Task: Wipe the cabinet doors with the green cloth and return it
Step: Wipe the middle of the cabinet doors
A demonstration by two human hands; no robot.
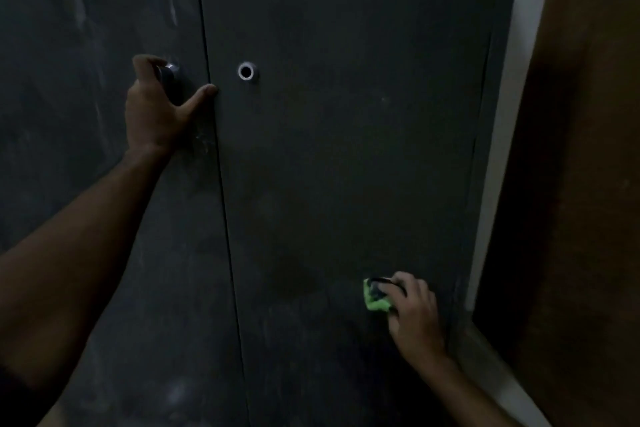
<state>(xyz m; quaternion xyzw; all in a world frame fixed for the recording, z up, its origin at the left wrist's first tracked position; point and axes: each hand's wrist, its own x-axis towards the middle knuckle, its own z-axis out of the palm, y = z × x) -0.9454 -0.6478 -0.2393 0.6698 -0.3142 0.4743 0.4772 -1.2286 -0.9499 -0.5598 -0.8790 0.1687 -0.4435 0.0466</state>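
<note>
- Fingers of the right hand (414,310) curl round a bunched green cloth (375,298), pressing it flat-on against the right cabinet door (346,166), low down and well below that door's round metal fitting (246,71).
- Cloth shows only as a small wad past the fingertips; something dark sits with it under the fingers, too dim to identify.
- Left hand (156,107) clasps the knob (168,74) of the left cabinet door (86,114), level with the metal fitting and just across the seam, thumb stretched to the door edge.
- Pale smears mark the left door above and below the knob; the right door looks cleaner.
- Judged from its crumpled shape, the cloth is soft, light and limp: it should take any grip, best gathered in the palm so no loose corner trails, and it needs steady pressure to bite on the panel.
- Beyond the right door's far edge, a pale frame strip (502,149) and a brown wall (581,184).
</note>
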